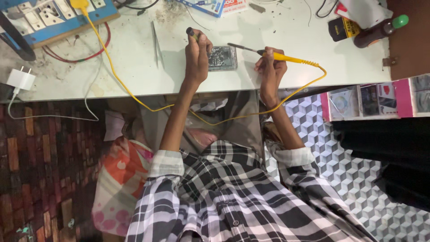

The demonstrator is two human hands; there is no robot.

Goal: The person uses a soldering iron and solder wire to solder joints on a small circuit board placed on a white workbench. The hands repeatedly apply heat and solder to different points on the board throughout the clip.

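Two hands work over a white bench (134, 62). The left hand (197, 51) is curled tight round a small dark tool (191, 32), whose tip pokes out at twelve o'clock above the knuckles; the hand sits just beside the left edge of an opened phone (222, 58). The right hand (271, 67), at three o'clock from the phone, grips a yellow soldering iron (286, 58), its metal tip pointing toward ten o'clock and ending just above the phone's upper right corner. The iron's yellow cord (134, 96) loops off the bench edge and runs up to a blue socket board (53, 20) at ten o'clock. Tweezers (155, 42) lie at nine o'clock from the left hand. A brown bottle (378, 30) with a green cap stands at two o'clock.
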